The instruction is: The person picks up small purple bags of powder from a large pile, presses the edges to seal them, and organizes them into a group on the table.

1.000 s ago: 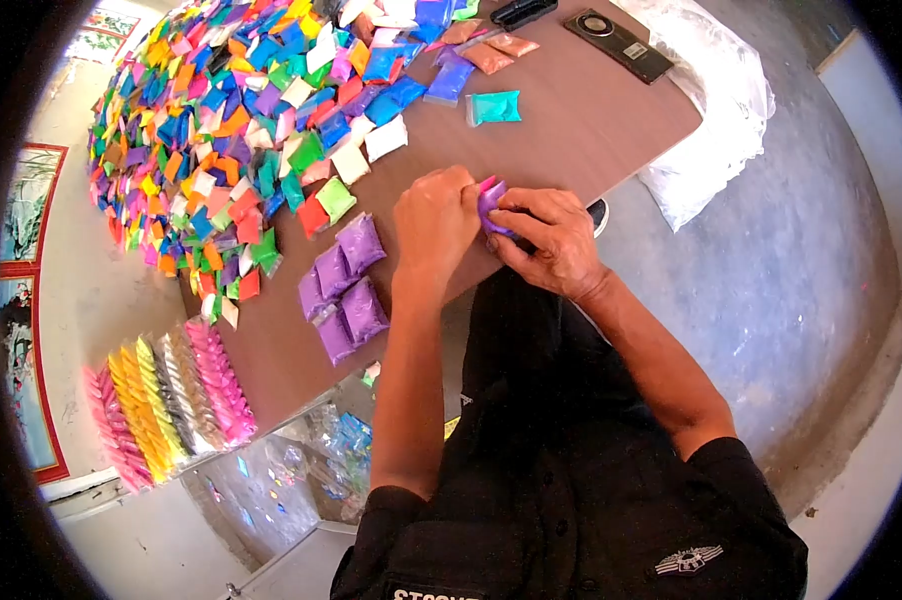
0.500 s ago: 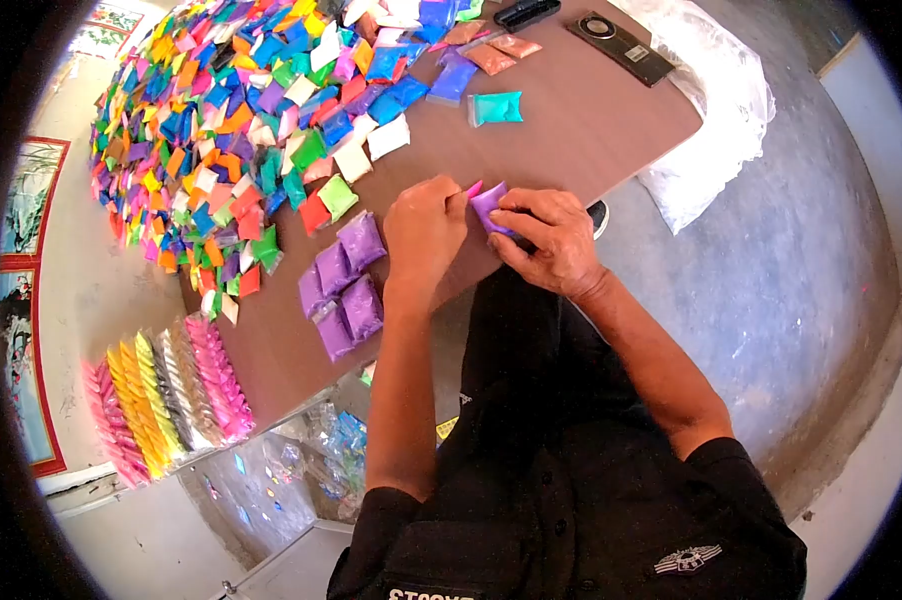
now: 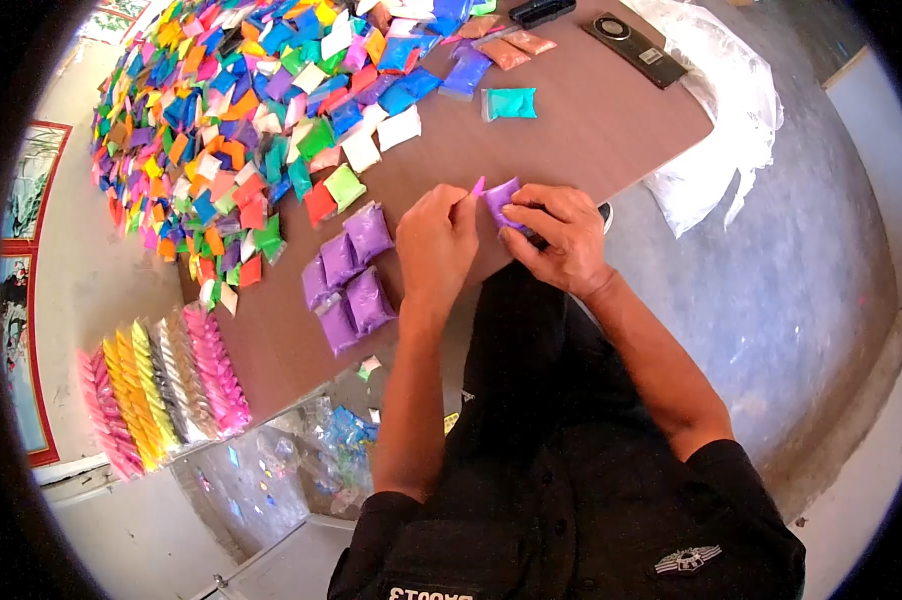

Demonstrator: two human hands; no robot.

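My right hand (image 3: 561,235) pinches a small purple packet (image 3: 500,200) between thumb and fingers, above the table's near edge. Close on its left, my left hand (image 3: 438,238) is closed, its fingertips around a thin bright-pink piece (image 3: 478,187) that pokes up toward the packet; its kind is not clear, as most of it is hidden in the fingers. To the left of my left wrist, several purple packets (image 3: 369,300) of the same look lie in two rows on the brown table (image 3: 281,345).
A big heap of small coloured packets (image 3: 241,120) covers the far left of the table. Rows of stacked packets (image 3: 161,385) stand at the left corner. A teal packet (image 3: 511,103), a black phone-like device (image 3: 633,48) and a white plastic bag (image 3: 716,140) are to the right.
The pink piece in my left fingers now stands more upright and shows more. Both hands stay close together with the purple packet still in the right; the view has shifted slightly.
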